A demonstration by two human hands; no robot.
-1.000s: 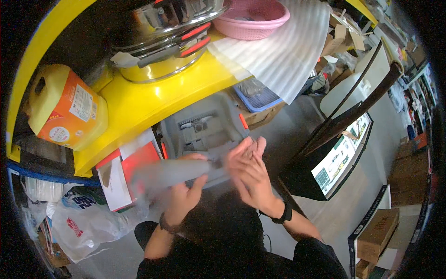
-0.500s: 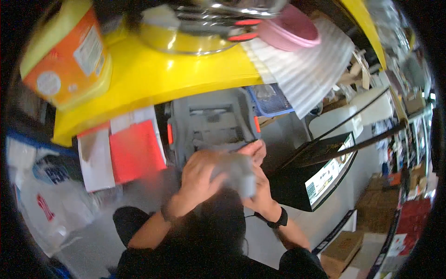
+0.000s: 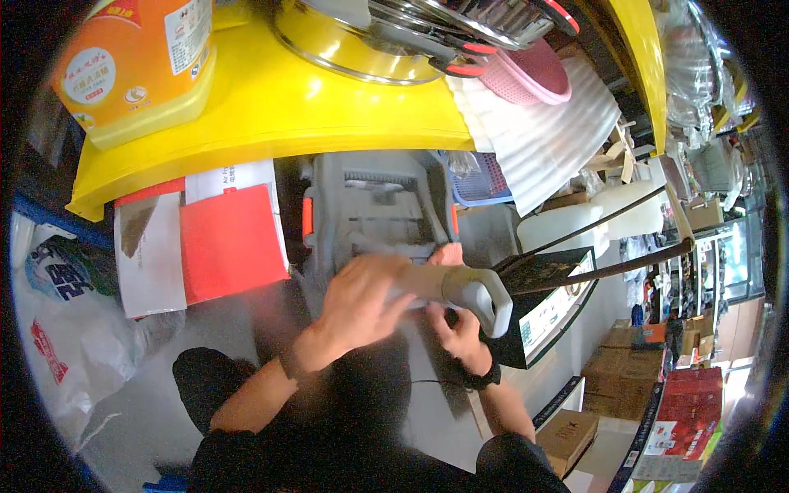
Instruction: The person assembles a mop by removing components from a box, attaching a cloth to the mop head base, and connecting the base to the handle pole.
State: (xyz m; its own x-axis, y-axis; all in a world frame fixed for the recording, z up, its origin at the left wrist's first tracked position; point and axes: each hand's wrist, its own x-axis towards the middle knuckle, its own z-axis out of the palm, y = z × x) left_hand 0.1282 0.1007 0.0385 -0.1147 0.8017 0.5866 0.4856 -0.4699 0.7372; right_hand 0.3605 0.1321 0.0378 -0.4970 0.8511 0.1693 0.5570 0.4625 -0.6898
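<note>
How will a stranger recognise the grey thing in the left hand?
Below the yellow shelf, find the grey case. At its near end, the left hand holds the grey thing; its open loop end sets it apart from that case.

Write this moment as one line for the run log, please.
left hand: gripping grey loop-handled tube | right hand: partly hidden by tube | grey moulded case with orange clips: beyond both hands

Grey handle (image 3: 467,291), grey case (image 3: 325,197), orange latches (image 3: 308,220), yellow shelf (image 3: 304,119)
</note>
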